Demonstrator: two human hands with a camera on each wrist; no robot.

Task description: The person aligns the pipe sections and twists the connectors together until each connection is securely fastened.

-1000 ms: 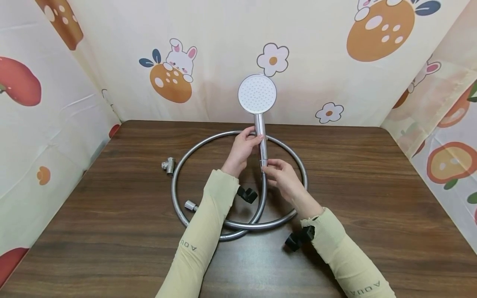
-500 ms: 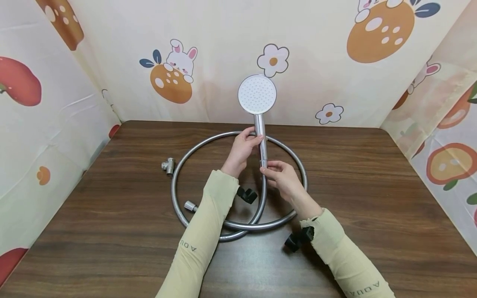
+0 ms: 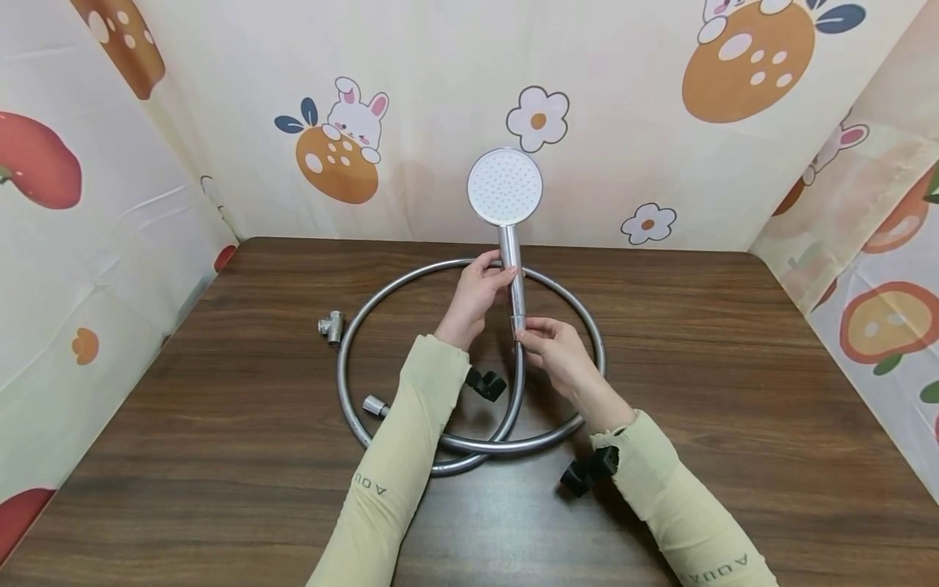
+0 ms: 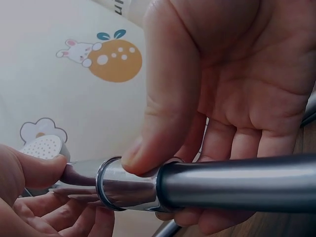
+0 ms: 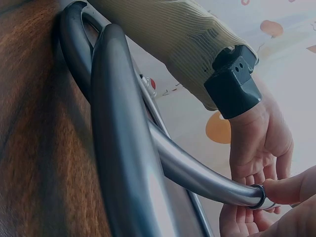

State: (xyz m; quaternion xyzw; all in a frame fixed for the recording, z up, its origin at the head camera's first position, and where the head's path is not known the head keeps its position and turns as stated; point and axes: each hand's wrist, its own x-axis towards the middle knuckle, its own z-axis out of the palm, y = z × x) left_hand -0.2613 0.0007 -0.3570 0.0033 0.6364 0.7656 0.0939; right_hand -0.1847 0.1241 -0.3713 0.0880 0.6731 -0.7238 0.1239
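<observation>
While pale cloth [image 3: 455,65] printed with rabbits, fruit and flowers hangs behind and at both sides, a brown wooden table [image 3: 734,342] spreads across the lower part of the head view. On it, a grey metal hose [image 3: 342,367] lies in a wide loop; it looks bendable but springy, likely to tug back toward its coil. Pale green sleeves [image 3: 392,456] reach in over the table. At the far side of the loop, a shower head [image 3: 504,186], round and white in front, is held tilted upward against the backdrop. It is probably light, with a smooth, shiny handle [image 3: 509,244] that could slip, so mid-handle seems the surest hold. The left hand [image 3: 471,297] grasps there, thumb in front, fingers behind. Lower down, the right hand [image 3: 561,355] pinches the collar [image 4: 137,190] where hose and handle meet; whether that joint is tight I cannot tell. A small metal fitting [image 3: 333,328] lies just outside the loop's left side, and the hose's loose end [image 3: 376,406] rests inside, beside the left sleeve.
</observation>
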